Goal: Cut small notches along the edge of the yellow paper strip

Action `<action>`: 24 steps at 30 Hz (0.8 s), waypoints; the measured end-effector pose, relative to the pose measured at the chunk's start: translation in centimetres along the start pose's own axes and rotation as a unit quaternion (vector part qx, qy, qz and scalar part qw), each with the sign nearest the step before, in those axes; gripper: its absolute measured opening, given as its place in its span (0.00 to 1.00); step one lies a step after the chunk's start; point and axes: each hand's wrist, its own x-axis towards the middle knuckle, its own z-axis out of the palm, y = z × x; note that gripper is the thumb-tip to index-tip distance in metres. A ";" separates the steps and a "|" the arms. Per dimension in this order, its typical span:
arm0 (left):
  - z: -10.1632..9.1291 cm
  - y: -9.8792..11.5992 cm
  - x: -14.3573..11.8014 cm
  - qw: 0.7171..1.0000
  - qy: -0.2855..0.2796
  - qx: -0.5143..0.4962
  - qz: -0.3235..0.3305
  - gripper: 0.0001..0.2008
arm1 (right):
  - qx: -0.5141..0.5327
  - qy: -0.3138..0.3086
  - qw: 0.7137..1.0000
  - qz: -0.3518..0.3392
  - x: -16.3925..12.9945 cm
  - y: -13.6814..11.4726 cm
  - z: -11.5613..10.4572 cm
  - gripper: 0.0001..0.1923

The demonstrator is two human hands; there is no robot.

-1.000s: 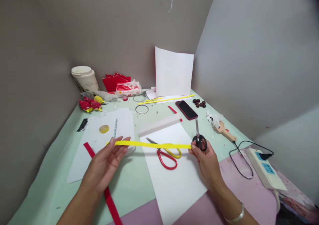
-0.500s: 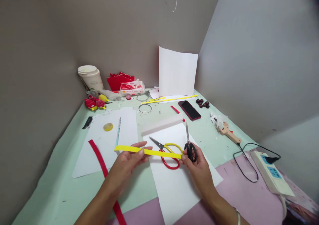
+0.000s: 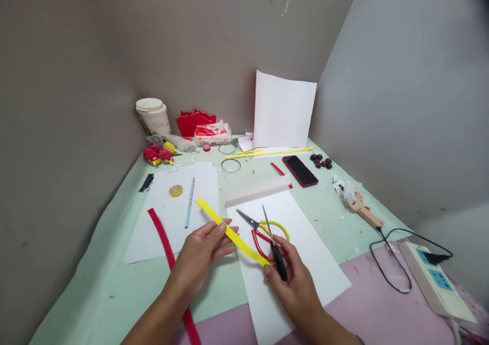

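- Yellow strip in both hands, raised at a slant over the near part of the table, its lower end above the paper.
- Left hand: thumb pressed on the strip partway along, fingers spread beneath; upper end pokes out free beyond it.
- Right hand: pinching the lower end, with black scissors tucked in the same grip, tips pointing away. Cannot tell whether the blades are parted.
- Red-handled scissors lie on the paper, beyond the right hand.
- Red strip left of the left hand, partly under that forearm.
- Step in hand, my reading: handling the strip, not cutting; blades are clear of it.
- Next move, as I judge: any snip calls for the left hand to bear the strip alone, freeing right fingers for the handles.
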 end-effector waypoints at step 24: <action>0.6 -0.8 0.2 0.999 -0.028 -0.002 -0.028 0.13 | -0.048 -0.124 0.991 0.016 -1.0 -0.6 0.0 0.29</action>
